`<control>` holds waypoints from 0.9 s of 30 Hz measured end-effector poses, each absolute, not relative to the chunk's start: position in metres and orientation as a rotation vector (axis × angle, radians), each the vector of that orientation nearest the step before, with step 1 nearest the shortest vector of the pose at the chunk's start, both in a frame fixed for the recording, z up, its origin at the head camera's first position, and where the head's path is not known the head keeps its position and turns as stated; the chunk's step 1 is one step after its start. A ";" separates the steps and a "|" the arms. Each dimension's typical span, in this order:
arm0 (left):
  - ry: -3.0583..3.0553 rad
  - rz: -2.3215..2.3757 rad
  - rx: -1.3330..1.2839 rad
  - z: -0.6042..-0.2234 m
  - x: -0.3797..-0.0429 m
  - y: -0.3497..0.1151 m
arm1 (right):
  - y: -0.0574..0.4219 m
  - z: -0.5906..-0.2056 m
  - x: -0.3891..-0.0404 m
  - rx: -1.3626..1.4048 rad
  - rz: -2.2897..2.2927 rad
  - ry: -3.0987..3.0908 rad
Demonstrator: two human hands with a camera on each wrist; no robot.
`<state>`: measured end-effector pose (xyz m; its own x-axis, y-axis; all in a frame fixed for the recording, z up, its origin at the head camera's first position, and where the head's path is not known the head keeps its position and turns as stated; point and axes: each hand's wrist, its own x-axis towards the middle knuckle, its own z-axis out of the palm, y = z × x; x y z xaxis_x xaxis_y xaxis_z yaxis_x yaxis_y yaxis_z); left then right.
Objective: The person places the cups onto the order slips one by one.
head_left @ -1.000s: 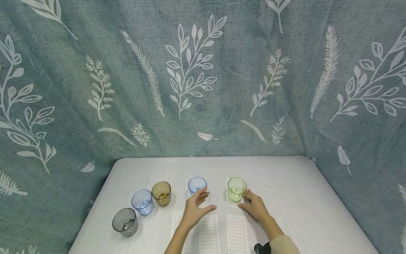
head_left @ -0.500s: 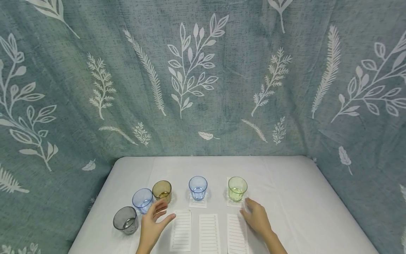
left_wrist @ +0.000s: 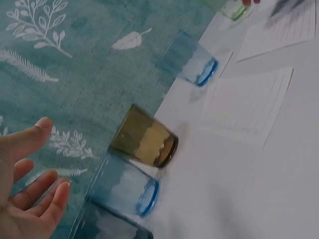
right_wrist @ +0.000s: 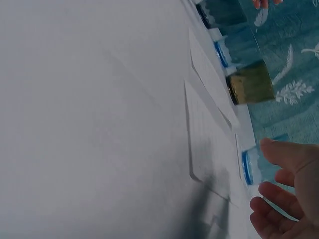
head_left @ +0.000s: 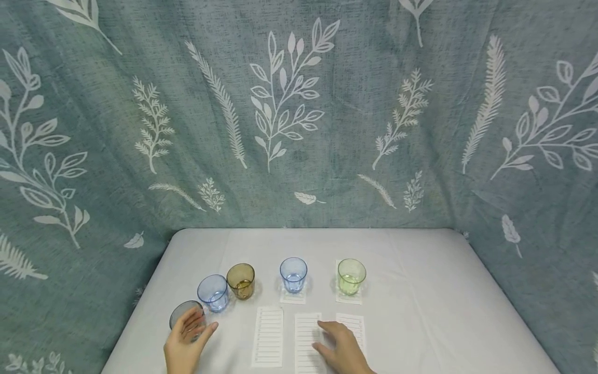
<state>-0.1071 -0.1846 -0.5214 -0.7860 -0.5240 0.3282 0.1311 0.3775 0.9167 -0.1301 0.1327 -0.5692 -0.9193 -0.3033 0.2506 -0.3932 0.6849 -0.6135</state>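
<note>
At the front left, my left hand (head_left: 183, 345) is over the near side of a grey glass (head_left: 175, 315), partly hiding it. In the left wrist view, its thumb and fingers are spread with nothing between them. A blue glass (head_left: 212, 295) and an amber glass (head_left: 241, 283) stand close together behind the grey one. My right hand (head_left: 344, 349) hovers above the lined paper slips, between the middle slip (head_left: 306, 337) and the right slip (head_left: 357, 326), fingers loosely bent and holding nothing. Farther back, another blue glass (head_left: 294, 275) and a green glass (head_left: 351, 278) stand upright on paper slips.
A third lined slip (head_left: 268, 337) lies left of the middle one. The white-covered table (head_left: 430, 311) stretches off to the right. Behind it hangs a green-grey curtain (head_left: 341, 156) printed with white leaves.
My left hand has moved left, from near the middle blue glass, past the amber one, to the grey glass. My right hand has left the green glass and come nearer and leftward over the slips.
</note>
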 end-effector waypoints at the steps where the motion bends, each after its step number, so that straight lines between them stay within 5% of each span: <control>1: -2.039 -1.418 0.344 -0.523 -0.106 -0.187 | 0.128 -0.571 -0.128 0.614 1.054 -2.778; 12: -1.994 -1.305 0.663 -0.533 -0.100 -0.204 | 0.083 -0.606 -0.116 0.931 0.859 -2.558; 27: -2.047 -1.245 0.791 -0.543 -0.104 -0.210 | 0.050 -0.627 -0.115 0.985 0.626 -2.502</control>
<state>-0.1044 -0.2104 -0.5427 -0.6365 -0.7475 0.1900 -0.1752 0.3800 0.9082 -0.1153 0.0501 -0.6267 -0.6828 -0.5390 0.4932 -0.7078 0.6553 -0.2638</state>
